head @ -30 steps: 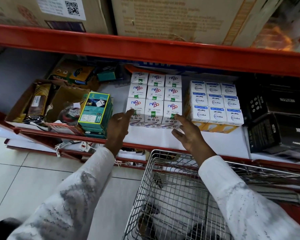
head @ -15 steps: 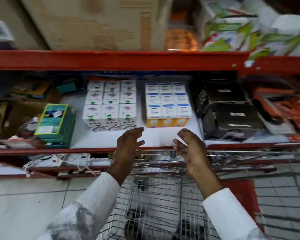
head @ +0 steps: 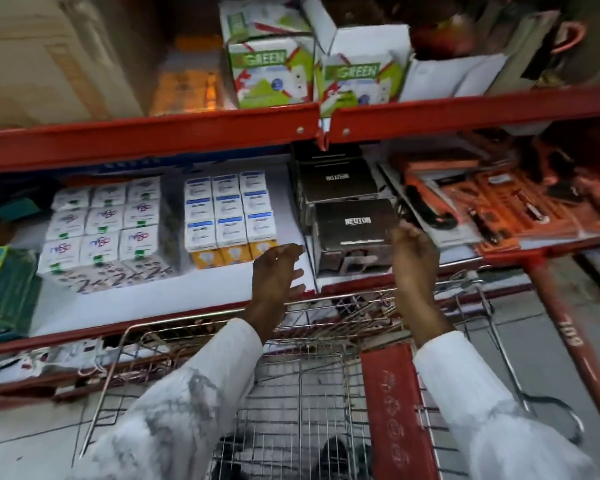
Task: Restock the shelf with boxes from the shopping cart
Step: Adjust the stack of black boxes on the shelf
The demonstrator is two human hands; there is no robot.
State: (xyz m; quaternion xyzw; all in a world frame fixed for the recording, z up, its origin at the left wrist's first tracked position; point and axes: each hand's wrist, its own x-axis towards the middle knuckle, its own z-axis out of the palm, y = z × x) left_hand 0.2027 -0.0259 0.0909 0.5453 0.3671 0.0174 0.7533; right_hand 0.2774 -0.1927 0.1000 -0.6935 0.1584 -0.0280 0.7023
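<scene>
Both my hands reach over the wire shopping cart (head: 302, 403) toward a black box marked NEUTON (head: 355, 233) at the front of the white shelf (head: 174, 292). My left hand (head: 278, 275) is open, fingers apart, just left of that box without touching it. My right hand (head: 413, 251) is open and curled at the box's right side; contact is unclear. A second black box (head: 336, 178) sits behind. Left of them stand a block of white and blue bulb boxes (head: 229, 216) and a block of white boxes with green marks (head: 104, 226).
Red shelf beams (head: 153, 140) run above and below. Green and white boxes (head: 274, 71) stand on the upper shelf. Orange tool packs (head: 492, 199) lie at the right, a teal box (head: 4, 289) at the far left. A red upright post (head: 568, 334) stands right of the cart.
My view and both hands have shifted right, away from the white bulb boxes and over to the black box. The hands stay empty throughout.
</scene>
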